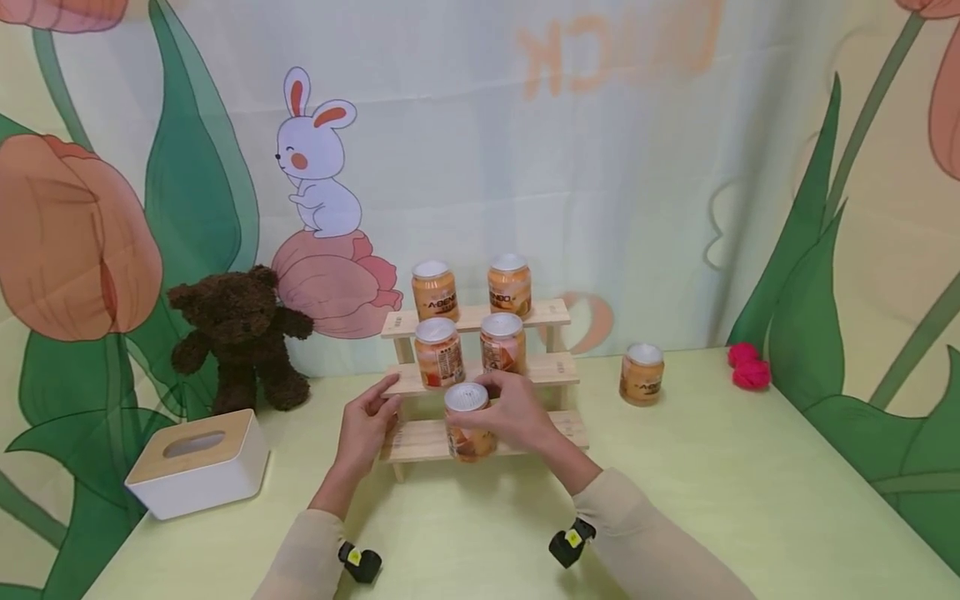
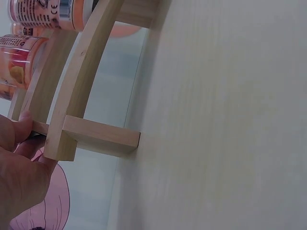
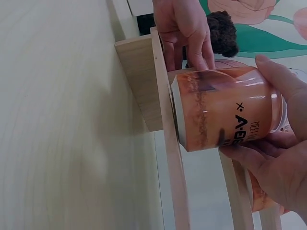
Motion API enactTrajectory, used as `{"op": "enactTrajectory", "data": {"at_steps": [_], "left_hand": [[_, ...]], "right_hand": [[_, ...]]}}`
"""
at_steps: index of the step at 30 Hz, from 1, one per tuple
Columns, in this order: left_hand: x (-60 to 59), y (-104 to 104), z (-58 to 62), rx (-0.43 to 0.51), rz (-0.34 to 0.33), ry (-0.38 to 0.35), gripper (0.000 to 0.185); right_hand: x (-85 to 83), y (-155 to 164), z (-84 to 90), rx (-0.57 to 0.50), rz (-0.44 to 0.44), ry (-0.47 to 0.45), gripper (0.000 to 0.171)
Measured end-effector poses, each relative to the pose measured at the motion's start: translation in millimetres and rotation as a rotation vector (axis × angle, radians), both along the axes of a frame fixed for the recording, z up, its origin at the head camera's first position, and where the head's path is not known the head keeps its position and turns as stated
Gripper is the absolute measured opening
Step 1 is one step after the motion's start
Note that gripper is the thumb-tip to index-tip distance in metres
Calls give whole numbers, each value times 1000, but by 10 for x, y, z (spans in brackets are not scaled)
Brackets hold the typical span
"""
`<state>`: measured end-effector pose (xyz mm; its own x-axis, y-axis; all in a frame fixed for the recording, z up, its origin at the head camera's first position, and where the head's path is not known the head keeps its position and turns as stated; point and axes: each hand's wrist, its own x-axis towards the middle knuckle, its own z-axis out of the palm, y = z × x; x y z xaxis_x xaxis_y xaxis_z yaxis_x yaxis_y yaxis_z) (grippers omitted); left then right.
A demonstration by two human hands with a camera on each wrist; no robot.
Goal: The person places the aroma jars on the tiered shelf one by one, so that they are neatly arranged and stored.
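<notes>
The orange can [image 1: 468, 423] stands on the lowest step of the wooden rack [image 1: 420, 442], its base on or just above the board near the front edge. The right hand [image 1: 517, 412] wraps round its side from the right, fingers curled behind it and thumb in front, so the can stays upright; the right wrist view shows the same grasp, with the can's base against the board's edge. The left hand [image 1: 365, 421] holds the rack's left end, fingers pinching the end of the middle step [image 2: 21, 125], which looks meant to steady the light frame.

4 more cans are on the rack: 2 on the middle step [image 1: 438, 352] [image 1: 502, 342] and 2 on the top step [image 1: 435, 291] [image 1: 510, 286], each pair side by side toward the left, leaving free board on the right. A 6th can [image 1: 642, 374] stands alone on the table [image 1: 750, 500], well to the right of the rack.

To the left, a brown teddy bear [image 1: 238, 337] sits against the backdrop, and a white tissue box [image 1: 198, 462] lies nearer. 2 red balls [image 1: 746, 365] rest far right.
</notes>
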<state>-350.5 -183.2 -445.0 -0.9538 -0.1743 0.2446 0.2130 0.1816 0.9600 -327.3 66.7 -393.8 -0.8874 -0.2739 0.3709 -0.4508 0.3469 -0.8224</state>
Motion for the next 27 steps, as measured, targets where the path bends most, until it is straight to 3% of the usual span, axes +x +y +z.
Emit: {"op": "enactTrajectory", "data": {"at_steps": [12, 27], "left_hand": [[-6, 2, -1, -7, 6, -7, 38], [5, 7, 25, -4, -8, -29, 40]], "right_hand": [[-105, -202, -10, 62, -11, 44, 58], [-109, -254, -11, 61, -34, 53, 59]]}}
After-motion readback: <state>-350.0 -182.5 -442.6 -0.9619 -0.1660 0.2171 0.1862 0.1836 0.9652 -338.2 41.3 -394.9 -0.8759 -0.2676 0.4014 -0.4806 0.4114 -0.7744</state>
